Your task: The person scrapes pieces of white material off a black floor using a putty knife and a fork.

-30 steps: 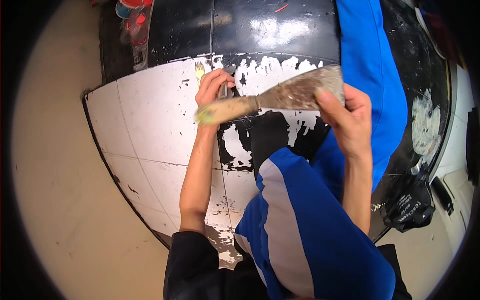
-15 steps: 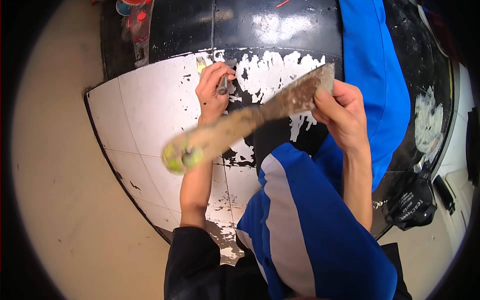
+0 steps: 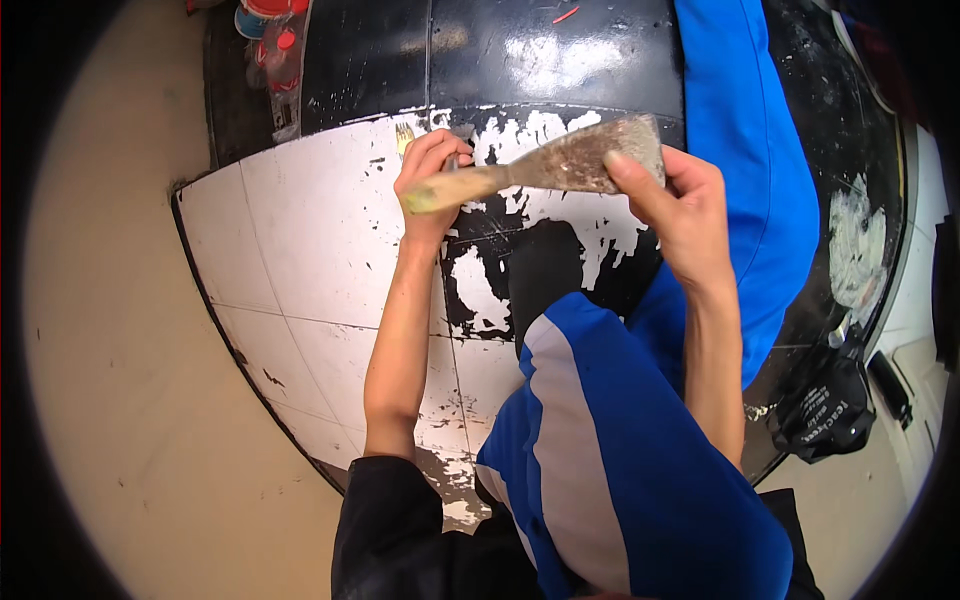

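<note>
My right hand point(image 3: 680, 205) pinches a putty knife point(image 3: 580, 165) by its rusty, stained metal blade, thumb on top. The knife's wooden handle point(image 3: 465, 186) points left and passes in front of my left hand point(image 3: 425, 165). That left hand is closed around a slim tool with a dark rounded end point(image 3: 452, 162); most of it is hidden by the fingers and the wooden handle. Just beyond the left fingers lies a fork point(image 3: 403, 138) with yellowish tines. Beneath both hands is a tiled surface point(image 3: 310, 240) with white coating, patchy and ragged where black shows through.
My bent leg in blue and grey trousers point(image 3: 640, 440) takes up the lower middle, with more blue cloth point(image 3: 730, 130) to the right. Clear plastic bottles with red caps point(image 3: 280, 60) stand at the far left. A black bag point(image 3: 825, 410) sits at right. A red strip point(image 3: 566, 14) lies far off.
The putty knife has swung in my right hand: its handle end has moved up and away, now nearly level across my left hand. The left hand has stayed almost in place.
</note>
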{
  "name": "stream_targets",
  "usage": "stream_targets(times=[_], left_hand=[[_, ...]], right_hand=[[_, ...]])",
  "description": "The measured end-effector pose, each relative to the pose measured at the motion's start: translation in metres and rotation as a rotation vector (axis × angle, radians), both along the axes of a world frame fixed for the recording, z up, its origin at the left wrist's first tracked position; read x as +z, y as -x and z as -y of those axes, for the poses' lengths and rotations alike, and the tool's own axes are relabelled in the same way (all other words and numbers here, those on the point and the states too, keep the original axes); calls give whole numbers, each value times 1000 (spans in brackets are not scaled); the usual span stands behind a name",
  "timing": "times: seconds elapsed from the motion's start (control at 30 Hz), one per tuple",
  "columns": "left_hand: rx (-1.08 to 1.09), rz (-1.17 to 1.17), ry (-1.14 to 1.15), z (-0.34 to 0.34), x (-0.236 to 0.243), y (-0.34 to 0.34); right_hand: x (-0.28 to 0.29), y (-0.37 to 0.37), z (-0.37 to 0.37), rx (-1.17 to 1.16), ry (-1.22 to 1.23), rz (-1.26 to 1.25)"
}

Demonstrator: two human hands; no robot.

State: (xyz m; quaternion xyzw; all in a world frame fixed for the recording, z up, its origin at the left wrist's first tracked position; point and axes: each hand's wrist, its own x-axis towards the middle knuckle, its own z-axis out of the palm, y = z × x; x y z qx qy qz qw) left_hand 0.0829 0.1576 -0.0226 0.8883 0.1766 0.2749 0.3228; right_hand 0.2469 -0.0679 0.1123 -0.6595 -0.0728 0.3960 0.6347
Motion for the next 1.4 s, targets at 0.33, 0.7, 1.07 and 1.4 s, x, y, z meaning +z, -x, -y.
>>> stream_targets(times=[0.33, 0.7, 1.07, 1.4], left_hand=[[121, 70, 178, 5, -14, 12], [755, 351, 1054, 63, 18, 69], [-134, -464, 952, 69, 71, 11], [-271, -434, 591, 93, 83, -46]], right_hand=[[-8, -13, 27, -101, -135, -108], [-65, -28, 78, -84, 52, -241], [-62, 18, 53, 540, 390, -145], [-91, -1, 59, -154, -58, -407]])
